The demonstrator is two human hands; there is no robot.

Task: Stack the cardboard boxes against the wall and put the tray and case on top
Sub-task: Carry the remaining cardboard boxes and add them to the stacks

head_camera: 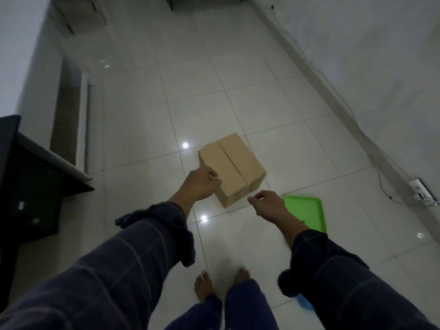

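A closed cardboard box [234,164] stands on the tiled floor in the middle of the view. My left hand [200,184] is at the box's near left edge, fingers curled against its side. My right hand [265,202] hovers just off the box's near right corner, fingers loosely bent, holding nothing. A green tray [307,211] lies flat on the floor to the right of the box, partly hidden behind my right forearm. A blue object [306,303] peeks out under my right sleeve; I cannot tell what it is.
A white wall [381,67] runs along the right, with a cable and a power strip [422,190] at its foot. A dark desk [31,186] stands at the left. My bare feet [221,282] are on the tiles below the box.
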